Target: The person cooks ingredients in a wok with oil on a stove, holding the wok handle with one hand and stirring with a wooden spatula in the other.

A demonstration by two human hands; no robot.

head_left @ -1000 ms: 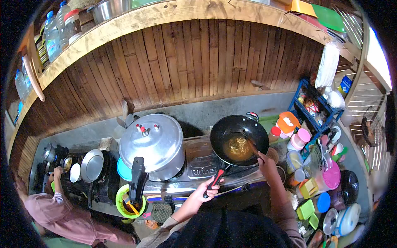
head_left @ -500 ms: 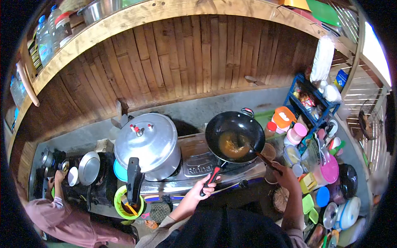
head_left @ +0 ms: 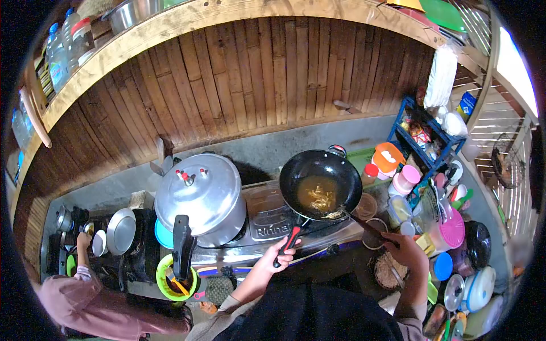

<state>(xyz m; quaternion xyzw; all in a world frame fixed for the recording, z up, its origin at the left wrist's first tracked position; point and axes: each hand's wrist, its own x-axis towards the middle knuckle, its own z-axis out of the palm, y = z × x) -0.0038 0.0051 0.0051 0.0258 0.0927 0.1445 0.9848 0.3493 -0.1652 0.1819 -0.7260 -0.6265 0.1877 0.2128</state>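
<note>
A black wok (head_left: 293,170) sits on the stove (head_left: 273,219), with brownish liquid and pale golden shreds (head_left: 319,195) inside. My left hand (head_left: 277,259) is wrapped round its red and black handle (head_left: 291,241). Closed on a dark spatula (head_left: 367,227) is my right hand (head_left: 408,254), to the right of the wok. The spatula's far end is at the wok's near right rim, where some shreds gather. To the left stands a large pressure cooker (head_left: 199,190) with a long black handle.
Jars, tubs and lids, among them a pink-lidded container (head_left: 452,230), crowd the right side by a blue rack (head_left: 426,139). A bowl of brown stuff (head_left: 389,267) is below my right hand. At left, another person (head_left: 85,301) works by pans; a green bucket (head_left: 170,292) stands nearer.
My right hand has moved right and down, drawing the spatula towards the wok's near rim. Shreds now show more clearly in the liquid. The other person's hand has shifted slightly.
</note>
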